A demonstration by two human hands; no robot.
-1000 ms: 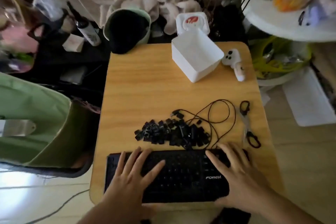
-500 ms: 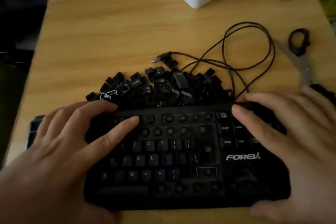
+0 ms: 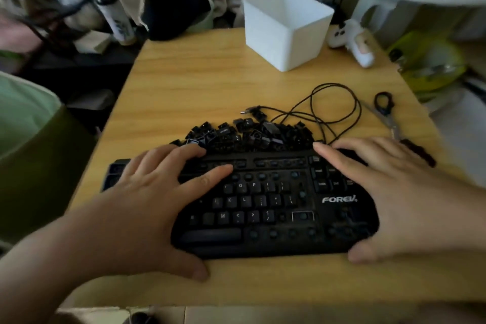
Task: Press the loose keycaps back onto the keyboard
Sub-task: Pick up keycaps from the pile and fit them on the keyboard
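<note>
A black keyboard [image 3: 265,205] lies near the front edge of a wooden table [image 3: 210,87]. Many of its keys are bare stems; some letter keycaps sit in the middle rows. A pile of loose black keycaps [image 3: 244,134] lies right behind the keyboard's back edge. My left hand [image 3: 147,197] rests flat on the keyboard's left half, fingers straight and reaching to the back edge by the pile. My right hand [image 3: 389,189] lies flat over the right end, thumb at the front edge. Neither hand holds a keycap.
The keyboard's black cable [image 3: 334,110] loops behind the pile. Scissors [image 3: 389,116] lie at the table's right edge. A white box [image 3: 286,31] and a small white toy [image 3: 355,39] stand at the back. Clutter surrounds the table on all sides.
The view has drawn back and tilted up since half a second ago, showing the table's back again. Both hands stay flat on the keyboard in much the same places.
</note>
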